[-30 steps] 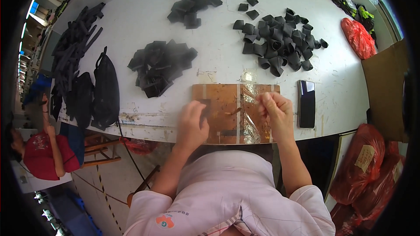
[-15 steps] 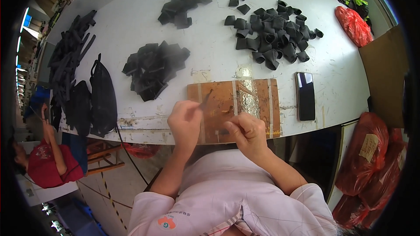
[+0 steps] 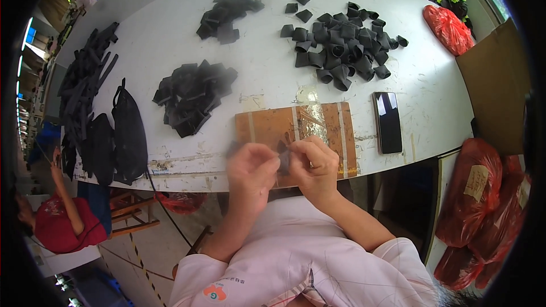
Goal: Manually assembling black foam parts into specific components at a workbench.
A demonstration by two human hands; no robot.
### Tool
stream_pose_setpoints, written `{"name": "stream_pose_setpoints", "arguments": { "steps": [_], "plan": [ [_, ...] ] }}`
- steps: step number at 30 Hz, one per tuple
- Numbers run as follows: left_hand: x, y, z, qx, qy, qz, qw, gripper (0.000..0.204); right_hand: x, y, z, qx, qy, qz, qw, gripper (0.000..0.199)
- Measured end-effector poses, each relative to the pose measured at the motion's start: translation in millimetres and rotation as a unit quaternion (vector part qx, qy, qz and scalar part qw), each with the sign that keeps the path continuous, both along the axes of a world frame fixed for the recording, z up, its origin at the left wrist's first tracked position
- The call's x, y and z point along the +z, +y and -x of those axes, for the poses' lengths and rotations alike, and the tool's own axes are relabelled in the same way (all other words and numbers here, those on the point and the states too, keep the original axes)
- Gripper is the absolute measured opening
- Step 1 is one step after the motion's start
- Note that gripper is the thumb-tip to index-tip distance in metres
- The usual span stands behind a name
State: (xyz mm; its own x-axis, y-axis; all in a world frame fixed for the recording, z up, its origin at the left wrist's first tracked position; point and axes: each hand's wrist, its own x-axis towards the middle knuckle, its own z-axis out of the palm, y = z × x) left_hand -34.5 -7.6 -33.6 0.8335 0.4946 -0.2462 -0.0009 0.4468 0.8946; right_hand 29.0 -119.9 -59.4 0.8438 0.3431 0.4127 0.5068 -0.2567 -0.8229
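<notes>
Over the front of the brown board (image 3: 263, 127), both my hands meet at a small dark fabric piece (image 3: 284, 159), partly hidden by the fingers. My right hand (image 3: 315, 171) pinches the piece between thumb and fingers. My left hand (image 3: 250, 175) is at its left side, fingers drawn together but smeared by motion; whether it grips the piece is unclear. Beyond the board on the left lies a heap of flat black fabric pieces (image 3: 193, 95). Farther right is a pile of short black fabric loops (image 3: 345, 42).
Another flat black heap (image 3: 227, 14) lies far back. Black strips (image 3: 82, 88) and a black pouch (image 3: 129, 136) lie left. A phone (image 3: 388, 124) is right of the board. Red bags (image 3: 469, 193) and a cardboard box (image 3: 495, 79) stand right. A seated person (image 3: 68, 219) is at left.
My hands have come together over the board. The dark piece, earlier held up in my left hand, is now lower, between both hands. The view has shifted slightly.
</notes>
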Motion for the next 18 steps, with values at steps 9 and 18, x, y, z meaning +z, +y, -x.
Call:
{"name": "stream_pose_setpoints", "arguments": {
  "steps": [9, 18],
  "plan": [
    [11, -12, 1, 0.029, -0.059, -0.062, 0.996, 0.014, 26, -22, -10, 0.296, 0.629, -0.325, 0.641, 0.013],
    [17, 23, -20, -0.155, -0.121, 0.481, 0.855, 0.014, 72, 3, -59, 0.329, 0.449, -0.139, 0.819, 0.024]
  ]
}}
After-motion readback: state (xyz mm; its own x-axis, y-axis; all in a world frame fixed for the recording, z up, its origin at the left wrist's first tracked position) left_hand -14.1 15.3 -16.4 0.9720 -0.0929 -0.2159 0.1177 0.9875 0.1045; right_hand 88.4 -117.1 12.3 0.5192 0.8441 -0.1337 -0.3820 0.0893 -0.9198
